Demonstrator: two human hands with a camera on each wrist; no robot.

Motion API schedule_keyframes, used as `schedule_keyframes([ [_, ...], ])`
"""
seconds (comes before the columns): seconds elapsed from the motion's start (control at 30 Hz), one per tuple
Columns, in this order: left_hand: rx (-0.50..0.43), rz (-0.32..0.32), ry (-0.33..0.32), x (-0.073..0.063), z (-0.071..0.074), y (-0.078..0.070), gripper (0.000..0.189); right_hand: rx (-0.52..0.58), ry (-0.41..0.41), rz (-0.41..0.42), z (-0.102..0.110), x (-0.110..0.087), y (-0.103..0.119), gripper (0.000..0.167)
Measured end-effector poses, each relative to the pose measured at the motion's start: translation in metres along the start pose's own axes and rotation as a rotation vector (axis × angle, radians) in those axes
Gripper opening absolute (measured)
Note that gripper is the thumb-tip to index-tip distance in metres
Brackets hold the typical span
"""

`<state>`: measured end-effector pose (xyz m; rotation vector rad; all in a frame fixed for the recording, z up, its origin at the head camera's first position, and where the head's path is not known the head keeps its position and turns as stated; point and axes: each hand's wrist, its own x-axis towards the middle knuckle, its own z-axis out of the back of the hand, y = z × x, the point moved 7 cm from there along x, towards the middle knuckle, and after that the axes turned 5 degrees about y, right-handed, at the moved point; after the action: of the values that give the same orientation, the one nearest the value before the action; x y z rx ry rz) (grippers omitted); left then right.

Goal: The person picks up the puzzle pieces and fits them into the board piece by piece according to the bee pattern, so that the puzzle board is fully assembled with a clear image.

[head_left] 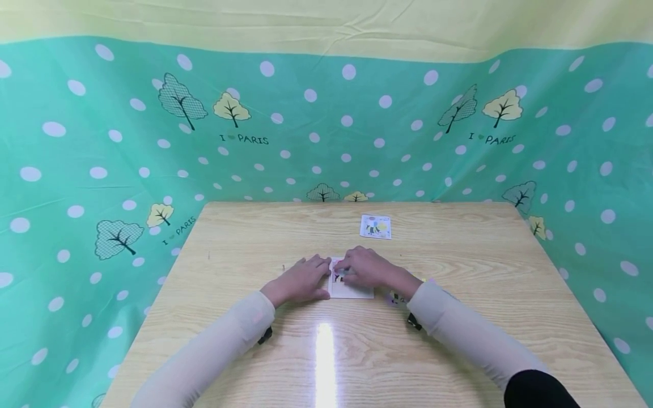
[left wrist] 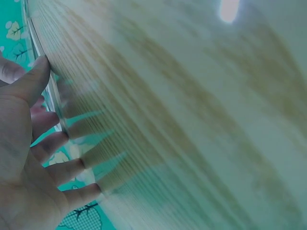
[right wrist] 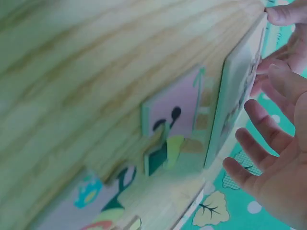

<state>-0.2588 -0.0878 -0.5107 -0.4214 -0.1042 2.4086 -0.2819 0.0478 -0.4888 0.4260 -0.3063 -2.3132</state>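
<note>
A: Your table (head_left: 245, 232) has a wood-grain top, smooth and glossy enough to throw back a white streak of light at its near side.

B: Beyond it, your far hanging (head_left: 316, 136) looks like printed cloth, softly creased.

A: Your left sleeve (head_left: 214, 340) and right sleeve (head_left: 474, 334) look like pale fabric, mostly matt.

B: And your jigsaw pieces (right wrist: 163, 105), on the right, have smooth printed faces. Like your white board (head_left: 352, 293), they look stiff; you can't tell cardboard from thin wood.
</note>
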Motion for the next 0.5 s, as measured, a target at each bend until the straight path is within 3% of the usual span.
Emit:
schedule_keyframes([
  [0.27,-0.010,0.004,0.000,0.001,-0.002,0.001,0.066,0.098,-0.060,-0.064,0.013,-0.018,-0.021,0.038],
  [0.5,-0.013,0.011,0.003,-0.001,-0.002,0.001,0.066,0.062,-0.075,-0.076,0.017,-0.037,-0.043,0.036],
])
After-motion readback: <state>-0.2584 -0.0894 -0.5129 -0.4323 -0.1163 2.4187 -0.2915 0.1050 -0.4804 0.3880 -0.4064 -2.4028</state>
